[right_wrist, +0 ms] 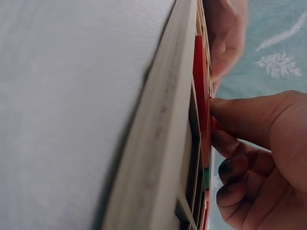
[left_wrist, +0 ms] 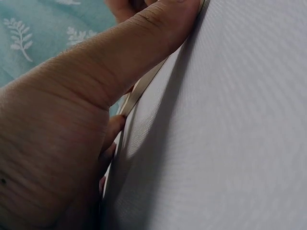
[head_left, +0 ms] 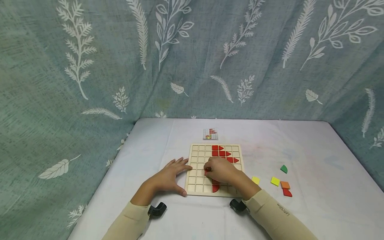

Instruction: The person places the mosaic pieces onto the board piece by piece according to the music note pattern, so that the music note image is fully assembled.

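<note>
A pale wooden grid board point(head_left: 195, 189) lies on the white-covered table. My left hand point(head_left: 169, 176) spreads along its left side, thumb at the near corner and fingertips at the edge. Over the middle of the board, my right hand point(head_left: 221, 170) pinches a small red piece point(head_left: 206, 173) between thumb and finger. Red pieces point(head_left: 215, 153) form rows in the upper cells, ending in points on the right. A rounded red piece point(head_left: 215, 188) sits in the bottom row. The right hand covers several middle cells; a green piece point(right_wrist: 206, 178) shows in the board in the right wrist view.
Behind the board lies a small pattern card point(head_left: 210, 134). Loose pieces lie to the right: yellow squares point(head_left: 275, 181), a green quarter-round point(head_left: 284, 169), an orange square point(head_left: 285, 185) and a red piece point(head_left: 287, 192). A leaf-patterned curtain point(head_left: 198, 93) hangs behind the table.
</note>
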`<state>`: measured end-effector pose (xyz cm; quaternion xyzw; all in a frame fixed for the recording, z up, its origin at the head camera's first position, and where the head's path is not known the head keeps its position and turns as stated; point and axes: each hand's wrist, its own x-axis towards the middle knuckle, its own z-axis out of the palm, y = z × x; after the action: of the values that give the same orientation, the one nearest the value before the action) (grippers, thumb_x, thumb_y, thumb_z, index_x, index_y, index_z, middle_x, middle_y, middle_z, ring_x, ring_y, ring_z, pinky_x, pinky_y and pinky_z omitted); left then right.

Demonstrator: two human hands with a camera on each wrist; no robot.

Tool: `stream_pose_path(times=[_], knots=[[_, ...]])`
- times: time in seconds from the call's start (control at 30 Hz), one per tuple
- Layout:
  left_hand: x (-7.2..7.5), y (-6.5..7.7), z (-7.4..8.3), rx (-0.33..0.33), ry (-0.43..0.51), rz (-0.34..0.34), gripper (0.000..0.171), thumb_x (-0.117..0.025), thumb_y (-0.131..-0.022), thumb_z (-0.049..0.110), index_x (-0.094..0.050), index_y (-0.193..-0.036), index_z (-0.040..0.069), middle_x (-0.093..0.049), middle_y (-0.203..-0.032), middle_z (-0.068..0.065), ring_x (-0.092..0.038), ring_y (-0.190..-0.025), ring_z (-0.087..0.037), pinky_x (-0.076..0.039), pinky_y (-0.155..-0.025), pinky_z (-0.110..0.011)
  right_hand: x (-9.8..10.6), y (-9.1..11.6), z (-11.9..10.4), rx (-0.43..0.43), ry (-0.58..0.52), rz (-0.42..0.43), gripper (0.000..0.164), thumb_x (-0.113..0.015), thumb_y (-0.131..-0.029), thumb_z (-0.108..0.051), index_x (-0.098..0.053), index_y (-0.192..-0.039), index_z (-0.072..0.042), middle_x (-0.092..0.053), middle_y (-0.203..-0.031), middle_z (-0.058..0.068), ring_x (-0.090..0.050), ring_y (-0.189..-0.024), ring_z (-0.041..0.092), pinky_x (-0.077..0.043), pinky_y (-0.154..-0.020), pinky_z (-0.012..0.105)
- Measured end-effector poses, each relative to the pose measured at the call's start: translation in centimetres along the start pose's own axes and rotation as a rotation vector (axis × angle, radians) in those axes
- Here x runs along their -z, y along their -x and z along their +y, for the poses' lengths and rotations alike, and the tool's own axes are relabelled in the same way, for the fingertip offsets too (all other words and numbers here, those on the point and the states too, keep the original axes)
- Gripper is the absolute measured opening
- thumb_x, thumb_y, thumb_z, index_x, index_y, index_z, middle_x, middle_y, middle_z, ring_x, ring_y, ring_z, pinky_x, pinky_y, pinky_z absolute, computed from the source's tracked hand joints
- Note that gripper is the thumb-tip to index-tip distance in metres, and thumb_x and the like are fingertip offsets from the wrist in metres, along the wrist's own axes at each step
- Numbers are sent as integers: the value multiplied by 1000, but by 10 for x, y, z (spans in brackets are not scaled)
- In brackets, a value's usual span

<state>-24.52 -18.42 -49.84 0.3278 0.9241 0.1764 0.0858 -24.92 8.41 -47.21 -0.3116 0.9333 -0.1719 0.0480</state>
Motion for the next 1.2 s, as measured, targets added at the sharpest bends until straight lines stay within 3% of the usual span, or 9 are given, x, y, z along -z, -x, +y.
stream_pose_path(times=[0.2,0.47,0.83,1.2], knots=[[-1,1,-1,-9,15,13,105,-74,-52,78,-51,-140,26,-25,-159,-3,-14,-147,-25,-7,-117,-49,0,0,-2,-5,3,-9,17,-73,-86,-26,-76,-101,-19,-62,-92,-12,-55,-87,7,-50,-79,29],[-6,0,-8,2,-2,4,108,-70,-51,82,-46,-143,31,-20,-160,2,-9,-147,-18,-3,-118,-42,0,5,-4,38,36,2,23,-73,-85,-21,-77,-107,-16,-61,-92,-8,-58,-86,9,-51,-77,29],[-4,0,-5,-1,3,0,108,-72,-53,81,-46,-144,29,-20,-160,2,-9,-147,-18,-4,-118,-43,3,5,-11,89,155,72,6,-74,-80,-13,-73,-81,-19,-58,-75,-12,-53,-72,7,-49,-67,27],[-3,0,-4,-7,15,6,107,-73,-53,79,-47,-143,28,-21,-160,0,-11,-147,-21,-5,-118,-45,7,8,-9,33,82,21,12,-71,-83,-15,-76,-93,-18,-64,-90,-9,-58,-83,9,-51,-76,29]])
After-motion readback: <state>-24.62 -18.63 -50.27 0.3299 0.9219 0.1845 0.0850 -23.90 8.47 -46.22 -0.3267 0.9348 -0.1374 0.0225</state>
